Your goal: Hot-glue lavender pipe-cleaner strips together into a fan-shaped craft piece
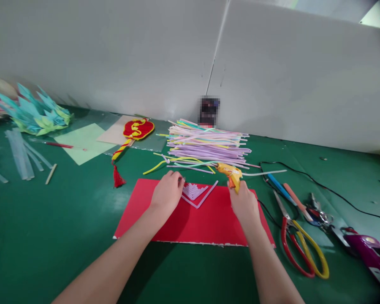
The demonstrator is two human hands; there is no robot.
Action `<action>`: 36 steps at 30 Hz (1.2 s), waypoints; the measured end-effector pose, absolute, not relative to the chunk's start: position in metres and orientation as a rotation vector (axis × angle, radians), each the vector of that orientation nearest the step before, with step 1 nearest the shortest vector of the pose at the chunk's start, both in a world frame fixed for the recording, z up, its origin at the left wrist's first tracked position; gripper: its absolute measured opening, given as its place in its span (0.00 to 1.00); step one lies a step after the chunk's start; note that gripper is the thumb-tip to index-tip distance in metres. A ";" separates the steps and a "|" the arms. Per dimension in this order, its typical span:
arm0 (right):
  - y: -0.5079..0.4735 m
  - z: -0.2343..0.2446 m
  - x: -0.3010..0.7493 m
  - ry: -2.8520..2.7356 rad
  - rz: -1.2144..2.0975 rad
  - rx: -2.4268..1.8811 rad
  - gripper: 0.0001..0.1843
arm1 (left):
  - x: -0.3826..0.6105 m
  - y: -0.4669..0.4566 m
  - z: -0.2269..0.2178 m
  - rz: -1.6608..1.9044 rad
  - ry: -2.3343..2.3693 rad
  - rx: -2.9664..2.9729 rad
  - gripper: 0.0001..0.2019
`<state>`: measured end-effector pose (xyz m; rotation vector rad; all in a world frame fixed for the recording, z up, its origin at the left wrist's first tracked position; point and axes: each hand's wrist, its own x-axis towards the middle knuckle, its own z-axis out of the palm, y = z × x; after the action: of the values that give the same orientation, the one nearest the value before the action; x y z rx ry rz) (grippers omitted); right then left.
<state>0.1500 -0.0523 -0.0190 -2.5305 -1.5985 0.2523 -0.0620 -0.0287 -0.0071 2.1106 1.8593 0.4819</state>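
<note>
My left hand rests with curled fingers on a purple V-shaped piece of bent pipe cleaners, which lies on a red board. My right hand grips a yellow glue gun at the board's far right corner. The gun's nozzle points left, and a white glue stick juts from its back. Just behind the board lies a pile of pastel pipe cleaners, mostly purple.
Red and yellow-handled scissors, pliers and a purple tool lie to the right, with a black cord. A red tasselled ornament, paper sheets, clear glue sticks and teal paper shapes sit left. White wall panels stand behind.
</note>
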 end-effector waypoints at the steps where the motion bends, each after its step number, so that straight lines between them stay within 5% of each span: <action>1: -0.053 -0.018 0.149 -1.595 0.256 -2.534 0.16 | -0.060 -0.031 -0.006 0.442 1.868 2.147 0.09; 11: -0.055 -0.012 0.144 -1.589 0.298 -2.571 0.18 | -0.043 -0.040 -0.012 0.293 2.008 2.446 0.14; 36: -0.054 -0.015 0.148 -1.630 0.321 -2.519 0.15 | -0.074 -0.021 -0.016 0.448 1.401 2.177 0.15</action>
<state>0.1484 -0.0543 -0.0153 -2.5190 -1.6299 0.3210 -0.0744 -0.0212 -0.0164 2.1767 1.4014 0.4477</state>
